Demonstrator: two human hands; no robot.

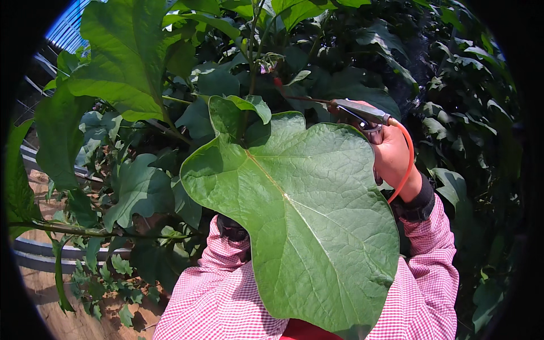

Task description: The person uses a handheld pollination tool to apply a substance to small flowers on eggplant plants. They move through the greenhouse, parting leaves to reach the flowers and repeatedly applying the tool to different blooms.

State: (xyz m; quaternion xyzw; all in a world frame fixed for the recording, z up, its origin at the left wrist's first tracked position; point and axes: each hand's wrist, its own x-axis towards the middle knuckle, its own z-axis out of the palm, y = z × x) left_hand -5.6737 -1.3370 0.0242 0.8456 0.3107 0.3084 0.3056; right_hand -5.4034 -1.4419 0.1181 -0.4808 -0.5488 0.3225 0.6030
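My right hand (393, 155) grips a metal spray gun (361, 111) with a thin wand and an orange hose (409, 144) looping down past my wrist. The wand's red tip (277, 82) points up and left, just below a small purple flower (267, 66) on what looks like an eggplant stem. A broad green leaf (306, 208) spreads in front of my chest and covers part of the gun's handle. My left hand is hidden behind this leaf; only the checked left sleeve (227, 250) with its dark cuff shows.
Big upper leaves (123, 59) fill the left, and a thick side stem (97, 231) crosses below them. Grey curved rails (68, 255) run over sandy soil (63, 301) at the lower left. Dense shaded foliage (450, 123) stands on the right.
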